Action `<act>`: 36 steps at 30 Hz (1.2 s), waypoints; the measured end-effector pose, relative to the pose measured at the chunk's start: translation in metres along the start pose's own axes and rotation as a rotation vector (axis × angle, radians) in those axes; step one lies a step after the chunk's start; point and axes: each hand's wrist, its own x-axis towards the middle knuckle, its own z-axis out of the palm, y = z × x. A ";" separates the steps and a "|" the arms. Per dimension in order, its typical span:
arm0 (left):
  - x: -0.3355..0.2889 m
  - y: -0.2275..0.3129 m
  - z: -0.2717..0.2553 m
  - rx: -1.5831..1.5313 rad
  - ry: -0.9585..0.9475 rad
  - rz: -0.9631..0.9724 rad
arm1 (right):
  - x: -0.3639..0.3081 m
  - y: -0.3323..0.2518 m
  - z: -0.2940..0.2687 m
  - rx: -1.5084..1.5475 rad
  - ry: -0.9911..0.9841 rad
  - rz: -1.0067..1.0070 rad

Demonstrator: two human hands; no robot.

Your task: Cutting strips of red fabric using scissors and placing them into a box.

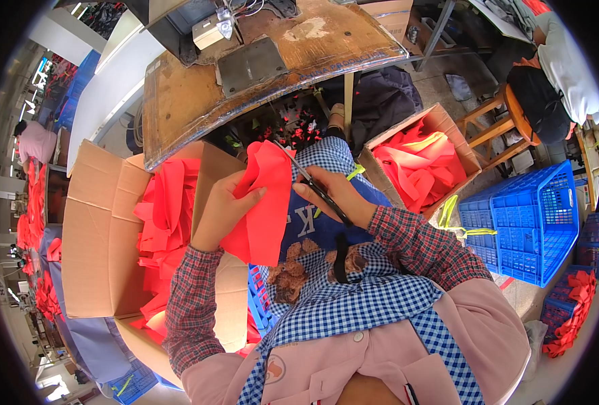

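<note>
My left hand (226, 206) pinches a red fabric piece (264, 226) that hangs down over my lap. In my right hand (340, 196) is a pair of dark-handled scissors (324, 194), its metal blades pointing up and left at the upper right edge of the fabric. Whether the blades are parted is too small to tell. Beneath both hands lies my blue checked apron (353, 304). More red fabric pieces (171, 209) fill the open cardboard box (100, 229) beside my left arm.
Ahead stands a worn wooden table (313, 40) with a dark metal plate (251, 65). At right are another cardboard box (472, 152) of red fabric, a blue plastic crate (526, 226) and a wooden stool (515, 111) with a person (573, 61) near it. Red scraps lie under the table.
</note>
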 end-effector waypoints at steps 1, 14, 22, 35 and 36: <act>0.000 -0.002 0.000 -0.011 -0.002 -0.004 | 0.000 0.003 0.001 -0.009 -0.008 -0.005; 0.020 -0.003 -0.022 0.011 -0.096 -0.045 | -0.005 0.008 0.007 0.222 0.031 0.109; 0.055 0.013 -0.074 -0.287 0.161 -0.005 | 0.007 0.031 -0.015 0.587 0.123 0.387; 0.121 0.066 -0.123 -0.315 0.196 0.150 | 0.008 0.047 -0.015 0.609 0.126 0.379; 0.123 0.067 -0.123 -0.280 0.186 0.154 | 0.008 0.048 -0.015 0.619 0.119 0.383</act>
